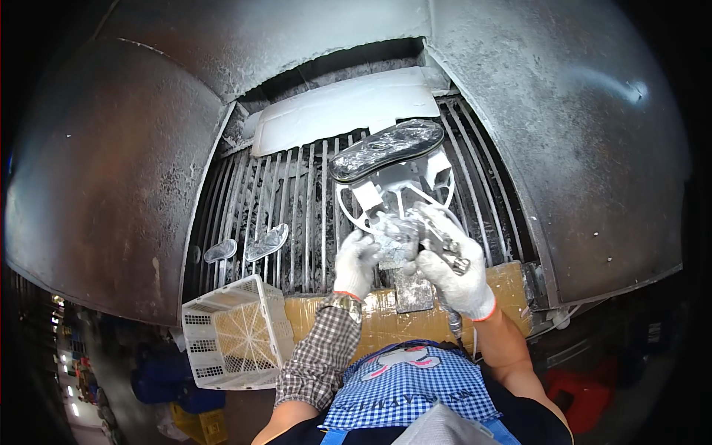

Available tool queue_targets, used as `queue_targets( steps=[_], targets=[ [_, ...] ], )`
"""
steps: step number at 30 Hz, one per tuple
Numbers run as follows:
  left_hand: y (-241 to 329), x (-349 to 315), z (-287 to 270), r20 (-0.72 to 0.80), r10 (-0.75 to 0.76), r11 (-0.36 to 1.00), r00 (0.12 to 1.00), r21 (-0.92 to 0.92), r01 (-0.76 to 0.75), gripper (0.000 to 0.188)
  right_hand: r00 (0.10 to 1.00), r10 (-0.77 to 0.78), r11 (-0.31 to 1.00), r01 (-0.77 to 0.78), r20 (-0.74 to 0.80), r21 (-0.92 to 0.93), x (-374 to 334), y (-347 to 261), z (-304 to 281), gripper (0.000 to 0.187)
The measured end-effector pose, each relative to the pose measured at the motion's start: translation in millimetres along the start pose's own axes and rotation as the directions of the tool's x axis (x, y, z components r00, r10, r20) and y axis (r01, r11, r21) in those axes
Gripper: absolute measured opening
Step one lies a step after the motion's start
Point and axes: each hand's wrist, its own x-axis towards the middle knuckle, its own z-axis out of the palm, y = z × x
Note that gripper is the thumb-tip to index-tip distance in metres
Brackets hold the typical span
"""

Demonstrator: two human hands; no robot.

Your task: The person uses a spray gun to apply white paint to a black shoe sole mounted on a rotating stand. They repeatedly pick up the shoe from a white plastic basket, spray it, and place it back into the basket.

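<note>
My right hand (456, 278), in a white glove, is closed around a metal spray gun (451, 248) with a hose (455, 322) hanging below. My left hand (356, 263), also gloved, has its fingers curled beside a whitish, crusted part (397, 248) in front of the gun; whether it grips something there is hidden. Just beyond both hands stands a white round wheel-like stand (400, 200) with two white blocks (367, 195) on it. Across these blocks lies a black, glossy shoe-sole-shaped piece (389, 150), tilted up toward the right.
Metal bars (308, 215) form the work surface, with two small sole-shaped pieces (267, 242) at left. Stained metal walls (578, 148) enclose both sides. A white sheet (341, 107) lies at the back. A white plastic basket (237, 334) stands front left, beside a tape-covered cardboard edge (512, 293).
</note>
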Motion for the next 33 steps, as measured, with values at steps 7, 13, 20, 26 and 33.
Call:
queue_targets(
  steps=[7, 13, 20, 26, 33],
  targets=[
    [0.7, -22.5, 35.1, 0.239, -0.057, 0.998, 0.969, -0.012, 0.062, 0.047, 0.989, -0.149, 0.986, 0.148, -0.004, -0.071, 21.3, 1.8, 17.5, 0.061],
    [-5.6, -15.8, 33.5, 0.204, -0.014, 1.0, 0.979, -0.011, 0.017, 0.041, 0.987, -0.125, 0.99, 0.117, -0.098, -0.082, 25.6, 11.6, 8.9, 0.058],
    [-11.4, -10.3, 28.0, 0.287, -0.012, 0.999, 0.958, -0.037, 0.023, 0.05, 0.96, -0.143, 0.987, 0.12, -0.242, -0.109, 25.9, 25.0, -1.6, 0.058],
    [-15.8, -6.2, 21.5, 0.282, -0.029, 1.0, 0.959, 0.02, 0.024, 0.053, 0.944, -0.163, 0.967, 0.095, -0.285, -0.237, 20.1, 18.2, -6.4, 0.056],
    [-20.8, -5.5, 24.2, 0.279, -0.057, 0.998, 0.959, -0.01, 0.062, 0.051, 0.954, -0.175, 0.97, 0.125, -0.244, -0.206, 16.0, 20.2, -3.4, 0.057]
  ],
)
